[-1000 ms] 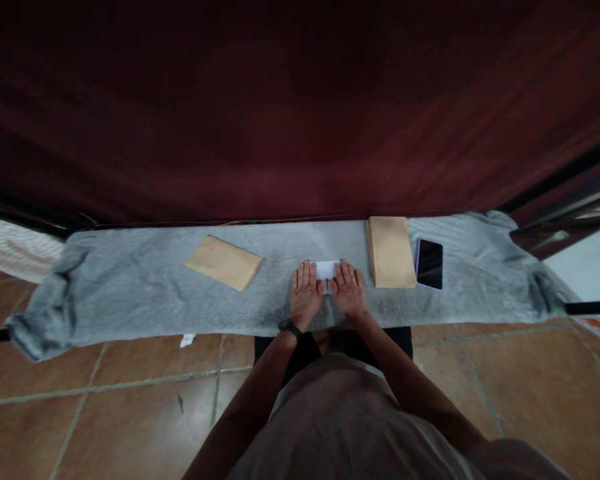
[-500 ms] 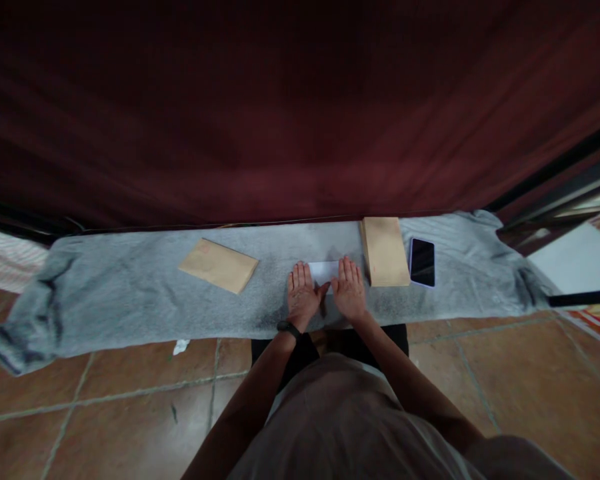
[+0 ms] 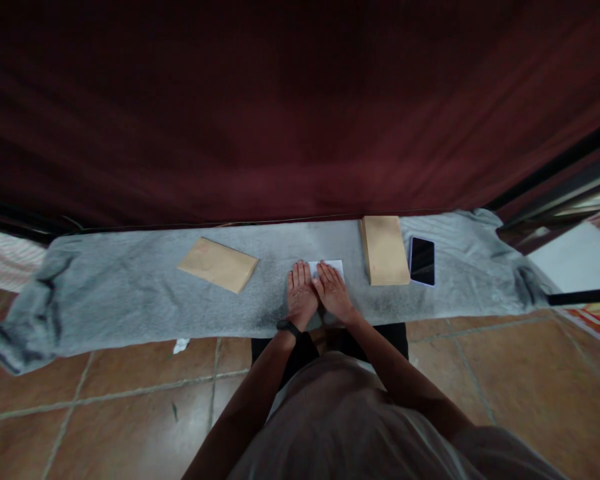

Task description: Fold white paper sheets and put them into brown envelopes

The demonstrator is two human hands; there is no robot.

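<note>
A small white sheet of paper (image 3: 336, 265) lies on the grey cloth in front of me, mostly covered by my hands. My left hand (image 3: 301, 290), with a dark band on its wrist, rests flat at the paper's left end, fingers stretched out. Close beside it, my right hand (image 3: 333, 291) lies flat across the middle of the paper, its fingers also extended. The paper's right end shows beyond the right hand. How the paper is folded under the palms is hidden.
Brown envelopes (image 3: 218, 264) lie at an angle to the left. To the right stands a thicker stack of brown envelopes (image 3: 386, 251), with a phone (image 3: 423, 261) beside it. Grey cloth (image 3: 130, 293) covers the narrow table. A dark red curtain (image 3: 300, 133) hangs behind.
My right hand has slid left over the paper, from its right end to beside my left hand. The left hand has stayed in place.
</note>
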